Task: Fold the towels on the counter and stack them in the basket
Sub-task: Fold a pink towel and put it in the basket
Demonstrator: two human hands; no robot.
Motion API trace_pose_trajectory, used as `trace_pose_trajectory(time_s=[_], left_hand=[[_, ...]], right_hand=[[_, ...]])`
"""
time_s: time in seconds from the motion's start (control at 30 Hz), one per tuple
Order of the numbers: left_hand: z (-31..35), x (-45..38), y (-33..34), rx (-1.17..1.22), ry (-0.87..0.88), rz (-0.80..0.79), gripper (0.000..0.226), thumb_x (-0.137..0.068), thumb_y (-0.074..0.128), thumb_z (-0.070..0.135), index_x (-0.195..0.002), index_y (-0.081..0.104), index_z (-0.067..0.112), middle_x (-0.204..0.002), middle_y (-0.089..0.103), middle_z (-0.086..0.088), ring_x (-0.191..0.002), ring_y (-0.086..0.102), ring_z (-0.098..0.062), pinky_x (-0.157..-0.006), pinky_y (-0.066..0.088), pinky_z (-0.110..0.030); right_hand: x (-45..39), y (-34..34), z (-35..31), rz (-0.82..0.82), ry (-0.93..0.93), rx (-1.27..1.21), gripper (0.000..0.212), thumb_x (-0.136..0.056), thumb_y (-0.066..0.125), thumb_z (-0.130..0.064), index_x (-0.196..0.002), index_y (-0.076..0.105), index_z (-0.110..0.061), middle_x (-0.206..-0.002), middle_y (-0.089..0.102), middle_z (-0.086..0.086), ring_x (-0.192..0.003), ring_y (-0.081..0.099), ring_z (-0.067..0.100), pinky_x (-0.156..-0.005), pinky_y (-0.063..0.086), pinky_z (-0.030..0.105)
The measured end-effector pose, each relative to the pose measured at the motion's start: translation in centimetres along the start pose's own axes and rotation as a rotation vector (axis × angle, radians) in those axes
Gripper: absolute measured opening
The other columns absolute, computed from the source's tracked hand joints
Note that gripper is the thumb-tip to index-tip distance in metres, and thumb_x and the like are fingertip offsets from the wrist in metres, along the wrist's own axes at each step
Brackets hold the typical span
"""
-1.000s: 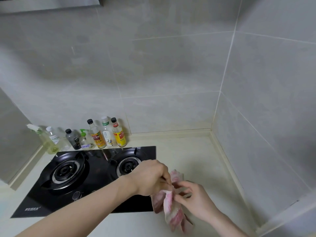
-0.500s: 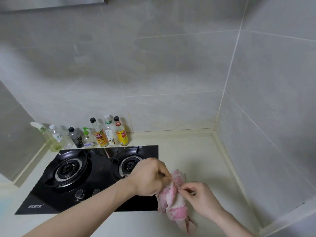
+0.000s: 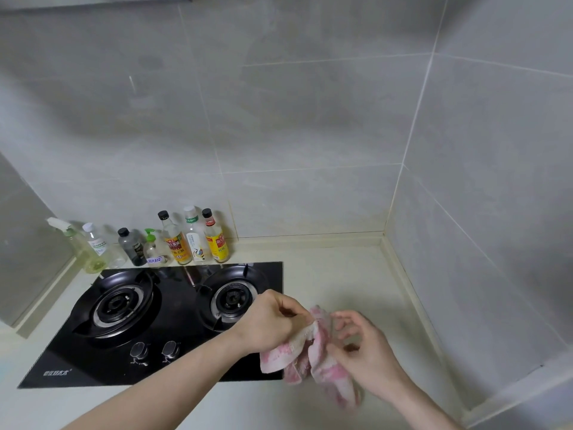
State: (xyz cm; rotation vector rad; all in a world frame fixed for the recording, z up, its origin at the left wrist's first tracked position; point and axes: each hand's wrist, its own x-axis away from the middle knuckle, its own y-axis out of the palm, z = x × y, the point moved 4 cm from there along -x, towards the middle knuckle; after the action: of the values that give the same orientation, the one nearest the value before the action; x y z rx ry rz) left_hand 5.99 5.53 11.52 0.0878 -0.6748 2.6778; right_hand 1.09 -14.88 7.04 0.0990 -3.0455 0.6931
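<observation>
The towel (image 3: 310, 352) looks small, light and very soft, so it will flop and droop and will not stay flat unless someone holds it out. It seems best to take it by two corners, one in each hand, and pull them apart so it hangs open. It is pink and white in patches, a bit fluffy, and bunched up now with flaps hanging down. It is in the lower middle of the frame, held up above the pale counter (image 3: 356, 274), just right of the black stove (image 3: 173, 308). The left hand (image 3: 273, 324) pinches its top edge with curled fingers. The right hand (image 3: 362, 346) is close beside it, fingers bent and touching the towel's right side, maybe pinching it, but I cannot tell for sure. No basket can be seen.
</observation>
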Motion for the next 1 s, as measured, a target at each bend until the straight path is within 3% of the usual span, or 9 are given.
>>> trace_pose_trajectory(time_s=[0.2,0.3,0.37,0.47,0.67,0.73,0.83,0.9,1.0], left_hand=[[0.2,-0.2,0.5,0.007,-0.013,0.024,0.015,-0.09,0.073,0.028,-0.081,0.081,0.019,-0.081,0.078,-0.007,-0.072,0.065,-0.012,-0.074,0.057,-0.041],[0.2,0.0,0.2,-0.033,0.012,0.06,0.015,-0.092,0.072,0.028,-0.081,0.079,0.019,-0.079,0.077,-0.002,-0.07,0.064,-0.01,-0.071,0.056,-0.036],[-0.3,0.1,-0.3,-0.095,0.016,0.102,0.014,-0.093,0.069,0.025,-0.082,0.077,0.02,-0.082,0.076,0.005,-0.073,0.067,-0.01,-0.075,0.057,-0.033],[-1.5,0.5,-0.8,-0.232,0.022,0.122,0.003,-0.089,0.069,0.029,-0.086,0.07,0.027,-0.089,0.07,0.008,-0.084,0.065,-0.007,-0.083,0.055,-0.034],[-1.2,1.8,2.8,-0.503,0.073,0.074,0.067,-0.055,0.067,0.08,-0.105,0.059,0.037,-0.106,0.053,0.02,-0.103,0.049,-0.007,-0.095,0.041,-0.026],[-0.9,1.7,3.8,-0.492,0.093,0.148,0.063,-0.056,0.068,0.076,-0.102,0.058,0.033,-0.098,0.053,0.02,-0.096,0.051,-0.006,-0.087,0.045,-0.029],[-1.3,0.8,3.1,-0.371,0.097,0.268,0.025,-0.074,0.066,0.049,-0.091,0.062,0.032,-0.088,0.064,0.017,-0.087,0.057,-0.004,-0.077,0.05,-0.033],[-2.2,0.3,2.1,-0.301,0.079,0.281,0.008,-0.082,0.059,0.036,-0.087,0.063,0.032,-0.084,0.07,0.018,-0.083,0.063,-0.003,-0.077,0.053,-0.034],[-2.8,-0.2,0.6,-0.11,0.064,0.231,0.011,-0.095,0.05,0.028,-0.09,0.06,0.029,-0.075,0.072,0.007,-0.069,0.068,-0.016,-0.072,0.058,-0.042]], right_hand=[[1.3,2.4,-2.3,-0.17,-0.026,0.002,0.049,-0.067,0.085,-0.036,-0.112,0.064,-0.035,-0.103,0.072,-0.016,-0.093,0.068,0.002,-0.082,0.055,0.022],[0.6,2.0,-2.0,-0.083,-0.035,0.018,0.01,-0.081,0.076,-0.027,-0.084,0.068,-0.033,-0.074,0.069,-0.015,-0.066,0.062,0.002,-0.065,0.052,0.027],[0.3,1.1,-1.6,-0.037,-0.044,0.032,0.029,-0.089,0.069,-0.022,-0.065,0.062,-0.036,-0.056,0.055,-0.015,-0.054,0.044,0.001,-0.054,0.036,0.024],[-0.3,-0.2,-2.2,-0.02,-0.068,0.023,0.045,-0.093,0.063,-0.015,-0.057,0.06,-0.043,-0.054,0.052,-0.019,-0.054,0.043,-0.003,-0.054,0.033,0.015],[-2.4,-0.7,-4.3,-0.074,-0.053,0.068,0.043,-0.089,0.065,-0.018,-0.05,0.053,-0.032,-0.052,0.04,-0.012,-0.054,0.033,0.005,-0.054,0.028,0.022],[-3.0,-0.7,-5.3,-0.121,-0.036,0.093,0.032,-0.085,0.066,-0.02,-0.055,0.063,-0.03,-0.055,0.053,-0.014,-0.055,0.044,0.004,-0.056,0.035,0.022],[-3.8,-1.5,-6.5,-0.184,-0.023,0.102,0.011,-0.082,0.071,-0.028,-0.074,0.077,-0.031,-0.079,0.075,-0.018,-0.077,0.068,-0.002,-0.071,0.051,0.018],[-4.5,-2.7,-6.4,-0.193,-0.051,0.15,0.006,-0.081,0.073,-0.032,-0.081,0.079,-0.034,-0.086,0.076,-0.019,-0.084,0.07,-0.004,-0.078,0.054,0.018],[-5.7,-4.5,-5.6,-0.22,-0.067,0.259,0.004,-0.085,0.074,-0.034,-0.083,0.078,-0.035,-0.087,0.076,-0.022,-0.085,0.069,-0.005,-0.082,0.055,0.021]])
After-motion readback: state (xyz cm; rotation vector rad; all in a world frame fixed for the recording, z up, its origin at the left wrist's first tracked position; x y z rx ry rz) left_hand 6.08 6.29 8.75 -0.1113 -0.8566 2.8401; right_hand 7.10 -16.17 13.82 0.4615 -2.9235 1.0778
